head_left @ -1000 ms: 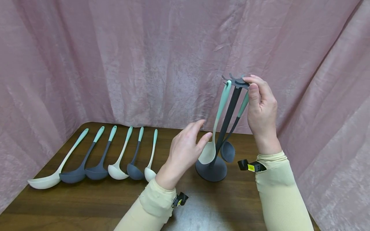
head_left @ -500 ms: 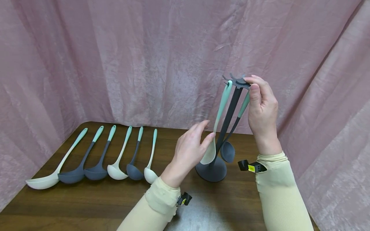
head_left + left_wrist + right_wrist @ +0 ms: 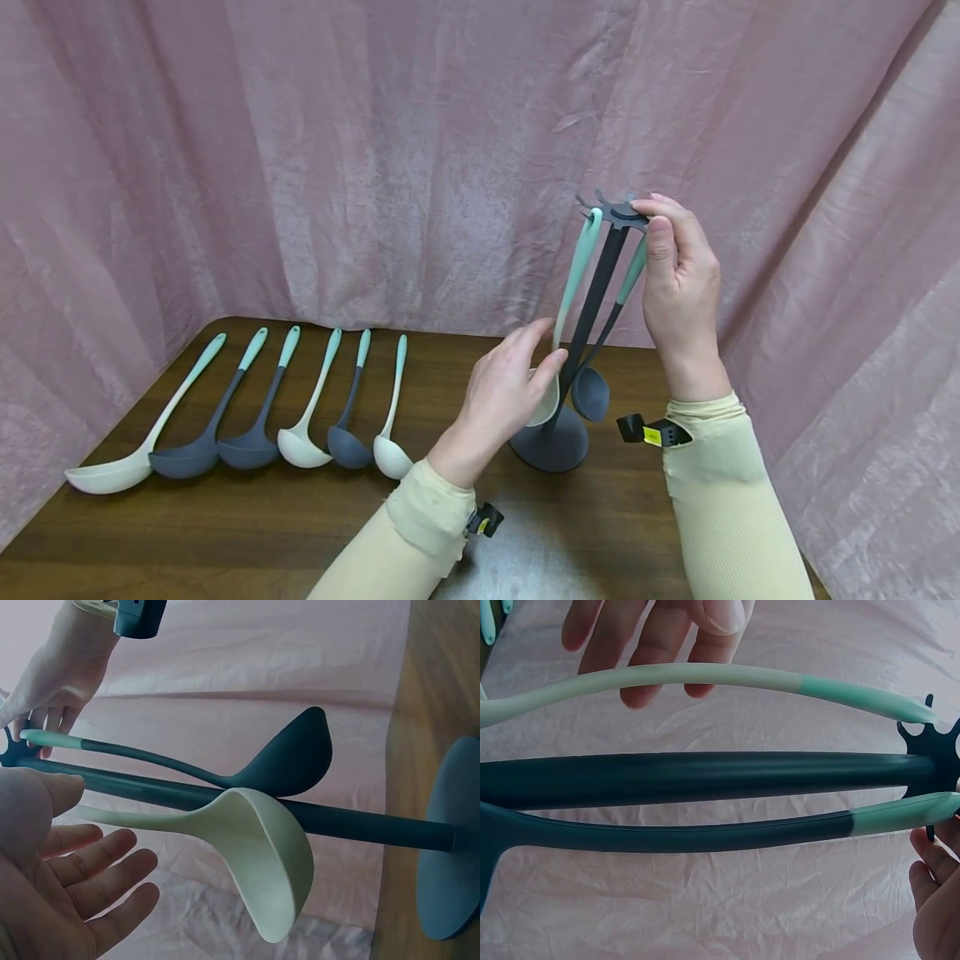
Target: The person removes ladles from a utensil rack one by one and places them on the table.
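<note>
A dark utensil stand (image 3: 597, 287) with a hooked top and a round base (image 3: 553, 446) stands at the right of the table, leaning in the head view. From its hooks hang a cream ladle (image 3: 259, 862) with a mint handle and a dark grey ladle (image 3: 591, 394). My right hand (image 3: 681, 287) holds the stand's top, thumb at the front and fingers over the hooks. Beside the cream ladle's handle is my left hand (image 3: 504, 387), its fingers spread and relaxed. In the right wrist view those fingers (image 3: 656, 656) lie behind the handle; contact cannot be told.
Several ladles lie in a row on the left of the wooden table (image 3: 247, 533), among them a large cream ladle (image 3: 112, 475), a dark ladle (image 3: 350, 448) and a small cream ladle (image 3: 392, 457). A pink curtain (image 3: 450, 167) hangs behind and at both sides.
My left hand has moved right, up to the cream ladle, and now covers part of its bowl in the head view. My right hand stays on the stand's top.
</note>
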Available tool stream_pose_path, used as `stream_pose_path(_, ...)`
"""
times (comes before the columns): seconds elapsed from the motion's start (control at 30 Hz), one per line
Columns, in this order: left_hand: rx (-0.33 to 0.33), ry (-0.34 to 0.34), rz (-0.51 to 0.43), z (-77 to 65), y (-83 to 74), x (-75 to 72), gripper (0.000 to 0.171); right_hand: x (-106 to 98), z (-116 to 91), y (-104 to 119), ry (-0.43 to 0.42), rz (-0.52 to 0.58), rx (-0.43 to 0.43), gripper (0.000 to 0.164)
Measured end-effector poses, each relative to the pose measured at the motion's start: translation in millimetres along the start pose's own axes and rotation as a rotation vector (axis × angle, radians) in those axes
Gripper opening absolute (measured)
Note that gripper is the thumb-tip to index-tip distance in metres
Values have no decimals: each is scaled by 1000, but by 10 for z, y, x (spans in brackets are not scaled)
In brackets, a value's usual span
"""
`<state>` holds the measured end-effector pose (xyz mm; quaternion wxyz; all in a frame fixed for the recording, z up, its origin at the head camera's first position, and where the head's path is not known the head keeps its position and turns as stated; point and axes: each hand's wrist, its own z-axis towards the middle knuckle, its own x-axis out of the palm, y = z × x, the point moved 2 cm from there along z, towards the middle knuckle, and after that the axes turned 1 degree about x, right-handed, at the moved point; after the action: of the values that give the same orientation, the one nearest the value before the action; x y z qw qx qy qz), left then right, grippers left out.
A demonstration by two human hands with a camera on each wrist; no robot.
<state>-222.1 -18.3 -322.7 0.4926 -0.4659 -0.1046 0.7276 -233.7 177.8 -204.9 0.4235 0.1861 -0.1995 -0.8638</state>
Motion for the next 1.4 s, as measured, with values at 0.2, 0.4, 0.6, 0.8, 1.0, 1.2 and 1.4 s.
stream_pose_path(0.2, -7, 24, -36, 14, 16, 23, 50, -25, -4, -6, 1, -22, 8, 29)
stream_pose_path(0.4, 1, 34, -61, 18, 24, 36, 48, -42, -11, -9, 3, -29, 13, 29)
stream_pose_path(0.6, 4, 43, -64, 16, 13, 33, 47, -42, -10, -3, -1, -25, 10, 29)
stream_pose_path(0.8, 14, 30, -63, 7, 16, 21, 45, -35, -13, 3, 1, -18, 6, 29)
stream_pose_path(1.0, 40, 1, -49, 3, 11, -2, 43, -29, -12, 16, 13, -29, 8, 30)
stream_pose_path(1.2, 55, -14, -45, 1, 8, -24, 37, -20, -15, 28, 19, -36, 8, 33)
stream_pose_path(1.4, 63, -22, -44, 0, 5, -42, 27, -16, -17, 30, 17, -33, 4, 35)
